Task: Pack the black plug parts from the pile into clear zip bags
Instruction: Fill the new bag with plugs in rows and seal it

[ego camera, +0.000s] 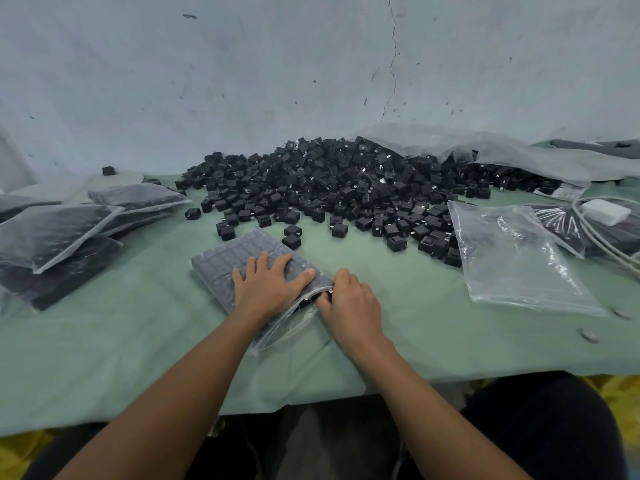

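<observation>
The step in hand looks like sealing. A full bag [225,261] lies near the middle of the front edge of the tabletop [138,341], its contents in flat rows. The left hand [268,285] presses flat on it, fingers straight, gripping nothing. The right hand [349,299] pinches the bag's mouth at its near right corner, fingers curled on the zip strip. Next, I judge, the pinch must run along the zip while the left keeps the rows flat. Then the bag would join the packed bags [59,233] at the left edge, and an empty bag [512,258] from the right side gets filled from the pile [346,181] along the far edge. No brand, label or writing can be read
</observation>
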